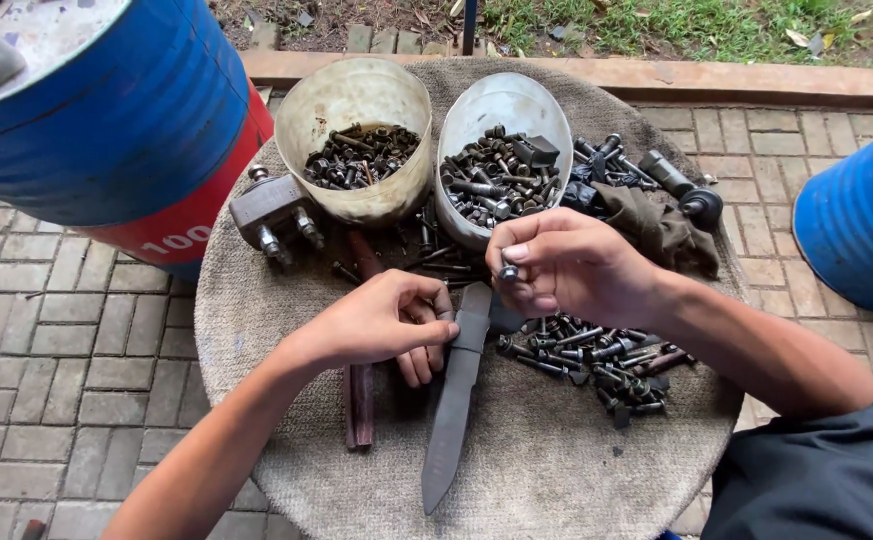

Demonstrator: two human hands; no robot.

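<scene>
Bolt (508,271) is sitting pinched upright in right hand (556,265) fingertips, just right of blade (456,385); left hand (381,322) is curling loosely beside the blade's top, holding nothing visible, nearer the blade.

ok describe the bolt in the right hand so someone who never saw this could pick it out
Find the round cloth-covered table with two pale tubs of bolts at its far edge. Just in front of the right tub, the right hand is raised above the cloth. The small dark bolt is pinched in its fingertips, the only one held up rather than lying in a pile.
</scene>
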